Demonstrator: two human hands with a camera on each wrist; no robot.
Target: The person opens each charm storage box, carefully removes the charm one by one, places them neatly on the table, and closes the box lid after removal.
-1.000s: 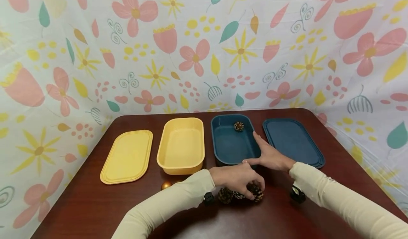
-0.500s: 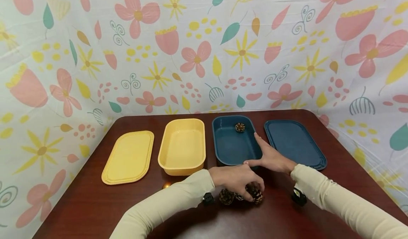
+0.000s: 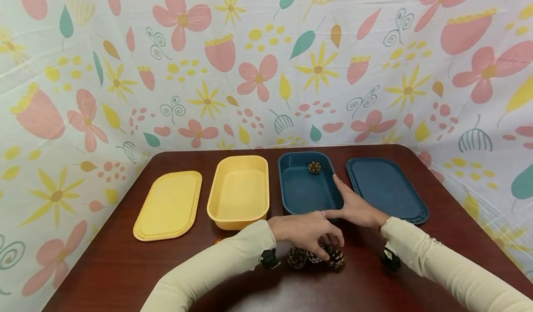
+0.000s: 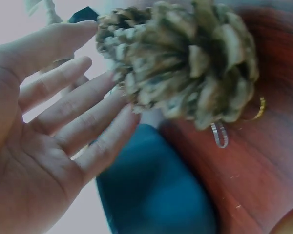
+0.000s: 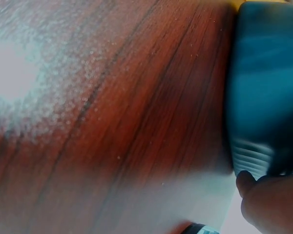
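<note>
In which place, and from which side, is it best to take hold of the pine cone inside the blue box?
Probably by pinching the pine cone around its sides, reaching down from above. It sits near the far right corner of the blue box, so the raised walls hinder a sideways reach, and its roundish body offers sides for thumb and fingers.

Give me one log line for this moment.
left hand: at pinecones, grip unclear; right hand: touching blue container; blue container: single pinecone inside; yellow lid: off; blue lid: off
</note>
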